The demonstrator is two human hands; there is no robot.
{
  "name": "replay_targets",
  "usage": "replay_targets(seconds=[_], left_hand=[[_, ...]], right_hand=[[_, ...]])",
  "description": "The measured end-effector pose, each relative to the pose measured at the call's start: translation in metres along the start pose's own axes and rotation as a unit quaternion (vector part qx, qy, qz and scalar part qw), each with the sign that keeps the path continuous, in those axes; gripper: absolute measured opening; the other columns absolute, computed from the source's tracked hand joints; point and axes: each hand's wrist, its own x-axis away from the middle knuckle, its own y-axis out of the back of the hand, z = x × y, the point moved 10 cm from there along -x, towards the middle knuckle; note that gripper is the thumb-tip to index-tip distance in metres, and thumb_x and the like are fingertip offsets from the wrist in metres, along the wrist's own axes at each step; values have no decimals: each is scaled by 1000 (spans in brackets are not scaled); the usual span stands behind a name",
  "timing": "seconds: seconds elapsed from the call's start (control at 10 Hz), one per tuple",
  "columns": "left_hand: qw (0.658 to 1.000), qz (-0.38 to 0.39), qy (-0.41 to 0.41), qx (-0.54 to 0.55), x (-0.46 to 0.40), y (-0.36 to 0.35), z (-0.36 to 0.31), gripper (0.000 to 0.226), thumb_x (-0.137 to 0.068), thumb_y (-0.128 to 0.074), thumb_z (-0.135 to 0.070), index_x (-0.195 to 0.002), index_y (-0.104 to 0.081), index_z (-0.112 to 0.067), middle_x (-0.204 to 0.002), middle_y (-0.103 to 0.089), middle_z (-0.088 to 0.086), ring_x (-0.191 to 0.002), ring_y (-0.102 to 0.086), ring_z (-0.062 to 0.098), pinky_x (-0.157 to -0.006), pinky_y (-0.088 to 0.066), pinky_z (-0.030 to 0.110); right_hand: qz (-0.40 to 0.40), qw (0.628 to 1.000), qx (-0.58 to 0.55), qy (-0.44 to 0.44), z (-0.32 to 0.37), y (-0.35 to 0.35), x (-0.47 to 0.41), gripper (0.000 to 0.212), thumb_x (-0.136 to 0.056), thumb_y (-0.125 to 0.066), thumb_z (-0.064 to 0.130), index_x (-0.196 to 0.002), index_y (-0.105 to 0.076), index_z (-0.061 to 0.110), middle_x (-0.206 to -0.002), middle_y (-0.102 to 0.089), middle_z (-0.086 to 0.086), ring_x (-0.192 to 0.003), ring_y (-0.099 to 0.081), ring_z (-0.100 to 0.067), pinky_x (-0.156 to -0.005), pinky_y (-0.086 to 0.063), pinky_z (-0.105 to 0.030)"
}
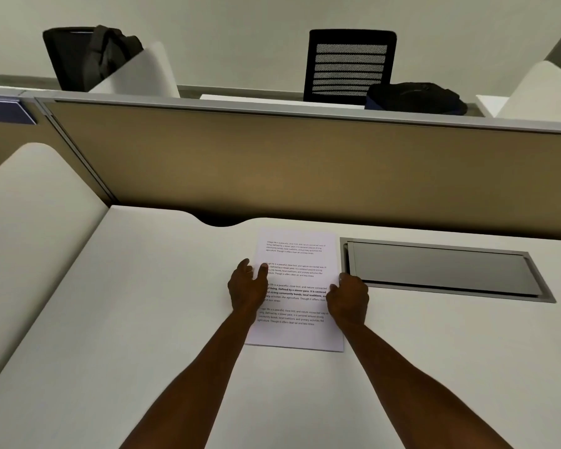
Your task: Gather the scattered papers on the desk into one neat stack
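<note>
Here, the white printed paper stack (297, 288) lies flat on the pale, smooth desk top (143, 303), its long axis running away from the person toward the tan fabric partition panel (272, 163), with the top of the page at the far end and the sheets tilted very slightly. The left hand (245, 290) holds the stack's left edge — its thumb lies over the page and the fingers curl at the margin; the right hand (348, 299) grips the right edge with bent fingers, knuckles uppermost. The text sits between the two sets of fingers in four short blocks. The print is small, but each block seems to open with "Village life is a peaceful, close-knit, and nature-connected way of living"; the third block, level with the knuckles, has bold words reading "Defined by a slower pace. It is centered" and "strong community bonds, local traditions". Whether the stack holds many sheets cannot be told, since its edges look as one. Just beyond the right fingers, almost touching them, is the grey metal cable hatch (441, 270) set in the desk. Far past the fingertips, over the partition, stand a black mesh-backed office chair (350, 68) and two dark bags (416, 97) — one on each side. A dark blue sign (7, 111) at the far left is not readable.
</note>
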Motion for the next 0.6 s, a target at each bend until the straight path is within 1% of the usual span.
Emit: replay_targets(seconds=[0.1, 0.2, 0.3, 0.4, 0.5, 0.6], left_hand=[[1000, -12, -13, 8, 4, 3, -1, 57, -94, -63, -32, -144, -47, -10, -140, -57, 11, -127, -56, 27, -107, -43, 37], [999, -36, -39, -3, 9, 11, -5, 51, -94, -63, -28, -141, -50, -11, -141, -56, 12, -130, -53, 29, -111, -44, 45], [996, -36, -75, -21, 18, 16, -10, 47, -94, -64, -24, -137, -54, -10, -138, -58, 13, -128, -54, 30, -109, -45, 48], [987, -35, -141, -73, 31, 20, -26, 46, -94, -63, -21, -136, -55, -6, -138, -58, 13, -130, -53, 29, -113, -40, 40], [973, -28, -195, -121, 52, 27, -40, 47, -93, -63, -20, -137, -54, -5, -138, -58, 14, -131, -51, 30, -111, -37, 36], [958, -28, -243, -148, 65, 28, -49, 50, -92, -64, -20, -139, -51, -7, -139, -55, 13, -132, -48, 29, -110, -36, 34]], right_hand=[[2, 1000, 12, 23, 4, 2, 5, 29, -89, -61, 11, -114, -62, -5, -113, -65, -21, -111, -59, -36, -94, -45, -39], [5, 999, 16, 27, 3, 7, 10, 35, -91, -62, 16, -120, -61, -4, -119, -65, -20, -116, -58, -35, -101, -44, -40], [25, 997, 40, 54, 0, 13, 18, 47, -92, -60, 27, -132, -56, 2, -132, -61, -16, -126, -53, -32, -108, -40, -41], [31, 993, 76, 80, -9, 24, 24, 57, -92, -57, 39, -139, -50, 7, -141, -54, -13, -134, -46, -30, -110, -38, -41], [28, 988, 111, 106, -5, 48, 42, 63, -92, -55, 45, -143, -44, 11, -146, -48, -12, -138, -40, -29, -112, -35, -41], [6, 980, 132, 147, -1, 67, 51, 69, -91, -52, 52, -146, -40, 12, -149, -44, -12, -140, -37, -30, -112, -34, -42]])
